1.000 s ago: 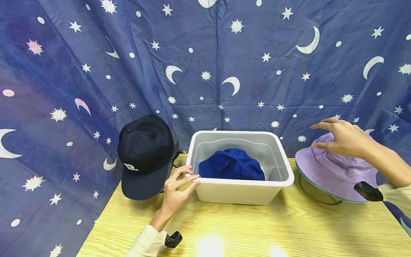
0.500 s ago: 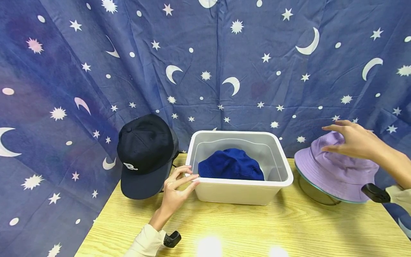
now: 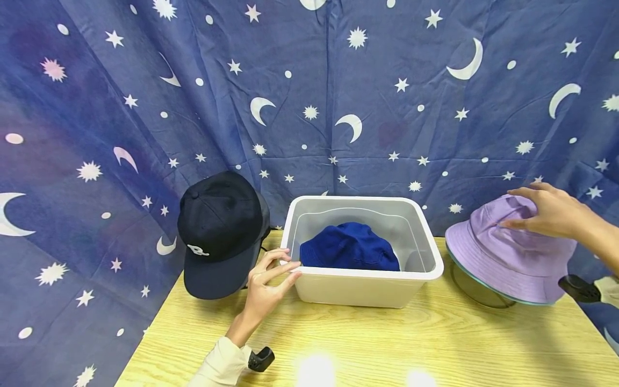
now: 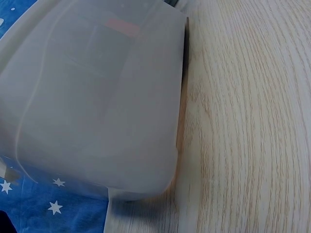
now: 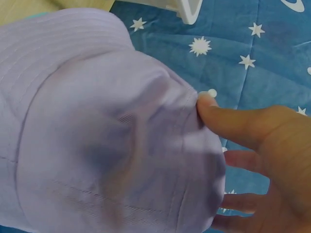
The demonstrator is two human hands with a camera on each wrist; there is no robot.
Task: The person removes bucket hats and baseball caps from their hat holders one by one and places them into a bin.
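Note:
A lavender bucket hat (image 3: 503, 252) with a teal lower edge sits on a wire stand (image 3: 476, 290) at the right. My right hand (image 3: 556, 212) is at its crown, thumb and fingers spread apart. In the right wrist view the thumb (image 5: 228, 116) meets the crown's near side, and the fingertips are hidden behind it. My left hand (image 3: 266, 279) rests its fairly straight fingertips at the front left rim corner of a white plastic bin (image 3: 348, 290). Inside the bin lies a dark blue cloth hat (image 3: 350, 250).
A black cap (image 3: 220, 226) with a white letter on it stands to the bin's left, close behind my left hand. Everything is on a light wooden table (image 3: 377, 344). A blue curtain (image 3: 309, 97) with moons and stars hangs behind.
My right hand has moved to the right, from beside the lavender hat's crown to right at it. The left hand has stayed at the bin's rim.

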